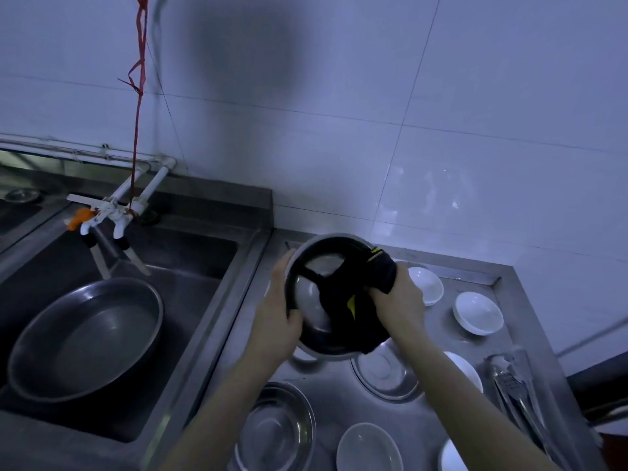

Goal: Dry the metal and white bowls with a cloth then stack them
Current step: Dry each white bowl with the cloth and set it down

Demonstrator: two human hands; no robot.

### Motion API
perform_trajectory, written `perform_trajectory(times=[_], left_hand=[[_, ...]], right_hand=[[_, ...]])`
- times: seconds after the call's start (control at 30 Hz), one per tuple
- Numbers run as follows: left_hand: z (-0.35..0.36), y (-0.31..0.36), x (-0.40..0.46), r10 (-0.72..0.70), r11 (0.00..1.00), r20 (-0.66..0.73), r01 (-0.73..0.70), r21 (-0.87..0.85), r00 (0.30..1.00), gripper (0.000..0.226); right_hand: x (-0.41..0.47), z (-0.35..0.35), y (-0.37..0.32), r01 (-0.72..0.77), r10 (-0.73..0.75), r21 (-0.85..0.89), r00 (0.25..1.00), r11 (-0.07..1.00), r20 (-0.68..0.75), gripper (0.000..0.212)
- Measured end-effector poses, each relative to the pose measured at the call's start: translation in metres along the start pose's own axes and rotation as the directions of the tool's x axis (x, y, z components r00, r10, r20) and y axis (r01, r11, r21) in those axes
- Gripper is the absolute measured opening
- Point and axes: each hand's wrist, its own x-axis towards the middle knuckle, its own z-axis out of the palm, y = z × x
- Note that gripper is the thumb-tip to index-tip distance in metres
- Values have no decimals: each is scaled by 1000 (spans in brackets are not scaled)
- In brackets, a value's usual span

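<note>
With your left hand [280, 309] gripping the near rim of the tilted metal bowl [311, 297] held between your hands, keep your right hand [396, 300] clenched on the black cloth [360, 311] and sweep it round the whole inside.

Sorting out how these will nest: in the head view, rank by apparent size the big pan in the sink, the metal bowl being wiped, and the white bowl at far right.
Largest to smallest:
1. pan in the sink
2. metal bowl, held closer to the camera
3. white bowl

Steel counter [326, 399]: metal bowls [277, 433], white bowls [479, 312], tongs [513, 385].
</note>
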Motion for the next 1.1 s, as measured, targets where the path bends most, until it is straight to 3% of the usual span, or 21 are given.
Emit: perform_trajectory(times=[0.07,0.13,0.2,0.27,0.33,0.4,0.43,0.5,0.57,0.67,0.73,0.8,0.9,0.93,1.0,1.1], left_hand=[[-11,-1,10,55,992,211,-77,96,976,90],[-18,2,22,65,969,391,-151,193,918,82],[-21,6,31,87,958,385,-183,222,919,77],[-23,11,31,102,980,198,-132,146,975,80],[-21,15,22,52,998,-68,-49,50,996,86],[-13,12,9,65,998,-185,-64,13,981,85],[-7,8,4,79,997,-184,-83,-11,980,83],[-4,2,0,104,994,-116,-107,-14,988,76],[-11,1,3,129,988,41,-132,82,991,79],[-21,5,19,119,952,334,-202,228,935,74],[-24,8,28,108,926,350,-222,304,930,69],[-27,11,33,117,951,167,-158,264,979,66],[-22,13,18,77,992,-182,-58,110,980,72],[-16,12,12,83,994,-203,-65,91,976,75],[-3,2,1,85,996,-182,-85,8,980,79],[-2,2,-5,82,996,-5,-82,18,997,76]], right_hand=[[1,-6,-5,234,-232,-213,972,948,34,27],[0,-6,-14,451,-430,-434,890,780,153,30],[-3,-2,-21,532,-532,-511,831,675,163,28],[-4,2,-22,455,-488,-441,872,773,43,24],[-1,3,-20,234,-247,-165,967,958,-60,26],[0,2,-17,-40,46,167,998,985,-34,31],[0,1,-14,-97,102,208,995,973,-16,33],[-2,-1,-8,-46,48,84,999,995,-20,31],[-3,-5,-6,146,-151,-128,988,981,-31,26],[-2,-3,-13,463,-465,-433,879,773,110,28],[-4,0,-20,526,-533,-501,834,688,142,30],[-5,2,-24,454,-486,-441,873,774,46,26],[-1,-2,-25,132,-132,-9,990,991,-51,25],[1,-4,-22,21,-18,122,1000,992,-26,28],[1,-6,-15,-51,49,143,999,988,19,30],[-3,-9,-6,152,-152,-113,988,982,4,24]])
